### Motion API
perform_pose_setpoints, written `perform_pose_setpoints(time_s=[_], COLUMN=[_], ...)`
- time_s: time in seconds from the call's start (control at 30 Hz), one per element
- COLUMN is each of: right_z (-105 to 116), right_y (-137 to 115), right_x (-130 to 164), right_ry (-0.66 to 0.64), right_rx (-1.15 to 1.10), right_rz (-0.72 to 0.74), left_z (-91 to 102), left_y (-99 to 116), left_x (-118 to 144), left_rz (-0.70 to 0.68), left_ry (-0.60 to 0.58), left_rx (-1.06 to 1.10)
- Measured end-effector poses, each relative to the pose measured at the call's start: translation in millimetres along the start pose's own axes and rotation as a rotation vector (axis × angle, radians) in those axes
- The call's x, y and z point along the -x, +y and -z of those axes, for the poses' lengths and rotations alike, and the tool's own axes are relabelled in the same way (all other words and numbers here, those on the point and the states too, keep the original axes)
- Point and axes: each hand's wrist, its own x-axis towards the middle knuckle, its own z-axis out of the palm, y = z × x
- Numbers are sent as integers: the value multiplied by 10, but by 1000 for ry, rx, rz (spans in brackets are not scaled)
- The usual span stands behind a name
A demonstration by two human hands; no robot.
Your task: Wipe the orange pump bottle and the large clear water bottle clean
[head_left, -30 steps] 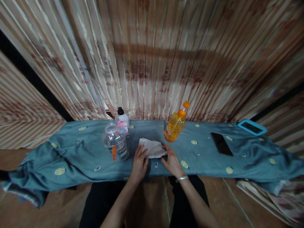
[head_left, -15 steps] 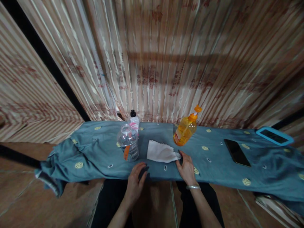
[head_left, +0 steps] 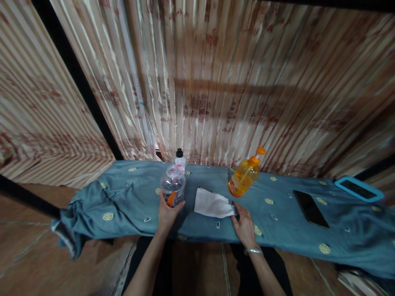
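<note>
Blue-green cloth (head_left: 123, 201) with yellow round motifs draped over the table, bunched at the far left edge. Next along, a clear plastic jar (head_left: 173, 187) standing upright on the cloth, orange label low on its side; just behind it, a small white bottle (head_left: 180, 158) with a black cap. Left hand (head_left: 168, 211) wrapped around the lower part of the jar from the near side, fingers and thumb closed on it. To the right of the jar, a white folded rag (head_left: 212, 203) lying flat on the cloth. Right hand (head_left: 245, 224) resting at the rag's right corner, fingertips touching the edge, fingers loosely spread, not clearly pinching anything; silver bracelet (head_left: 253, 250) on that wrist. Behind the rag and slightly right, an orange bottle (head_left: 244, 177) with a pump top, leaning a little. Further right, a black phone (head_left: 310, 203) lying face up, well apart from the hands. At the far right edge, a second device in a blue case (head_left: 358, 189). Striped curtain (head_left: 216, 82) hanging behind everything.
</note>
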Motion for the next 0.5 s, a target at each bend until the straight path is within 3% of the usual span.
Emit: perform_pose_setpoints(time_s=[0.1,0.5], right_z=[-24,-26], right_y=[29,8], right_x=[9,11], right_ry=[35,59], right_rx=[6,30], right_rz=[-29,-70], left_z=[-33,-226], left_y=[-2,-154], left_x=[-1,60], left_rz=[42,-43], left_ry=[-15,-85], left_rx=[-3,-58])
